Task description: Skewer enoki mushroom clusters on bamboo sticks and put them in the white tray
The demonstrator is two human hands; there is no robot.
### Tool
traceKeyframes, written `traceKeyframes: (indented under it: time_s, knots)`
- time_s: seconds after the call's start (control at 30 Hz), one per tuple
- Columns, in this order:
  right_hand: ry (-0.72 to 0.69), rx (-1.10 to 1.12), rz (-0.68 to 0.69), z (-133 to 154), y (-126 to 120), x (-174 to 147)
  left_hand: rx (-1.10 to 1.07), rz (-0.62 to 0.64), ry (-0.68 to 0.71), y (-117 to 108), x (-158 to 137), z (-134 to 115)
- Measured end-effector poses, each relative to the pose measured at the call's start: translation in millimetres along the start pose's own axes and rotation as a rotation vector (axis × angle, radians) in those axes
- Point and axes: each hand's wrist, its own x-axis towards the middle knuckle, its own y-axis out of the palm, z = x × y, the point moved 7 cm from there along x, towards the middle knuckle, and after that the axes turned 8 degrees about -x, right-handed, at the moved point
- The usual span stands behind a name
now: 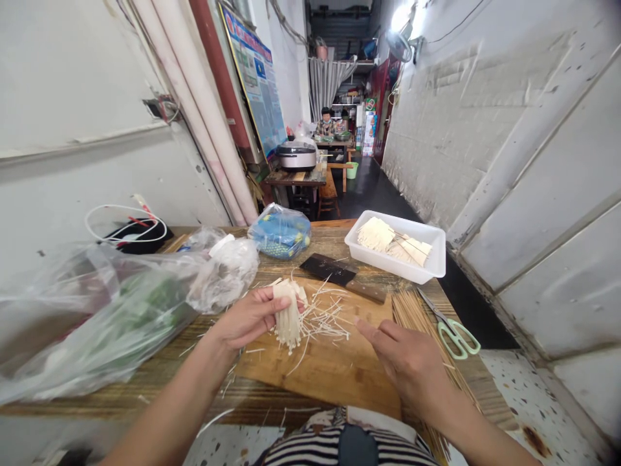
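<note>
1. Mushrooms (290, 327) sit in the left hand (255, 316), thumb and fingers closed on the bunch, above the left part of the cutting board (320, 378).
2. Their stems' long axis runs roughly far to near.
3. The right hand (405, 355) is apart from the bunch, off to its right; its fingers curl around what looks like a thin skewer (345, 320), aimed leftward, crosswise to the stems.
4. Loose strands (323, 318) lie between both hands.
</note>
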Motion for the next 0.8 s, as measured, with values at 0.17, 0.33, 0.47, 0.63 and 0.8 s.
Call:
traceKeyframes:
  time_s: [0.17,0.33,0.47,0.63,0.8]
  knots:
    - [0.007,-0.011,0.009,0,-4,2,0.071,-0.029,-0.001,0,0,0]
    - [0.015,-0.016,0.015,-2,-5,2,0.109,-0.121,-0.005,0,0,0]
    - [0.033,0.031,0.022,-5,-1,1,0.126,-0.147,-0.011,0,2,1]
    - [0.054,0.130,0.023,-10,1,4,0.158,-0.119,-0.006,4,3,1]
    - [0.054,0.148,0.056,-11,0,6,0.185,-0.116,0.007,7,5,2]
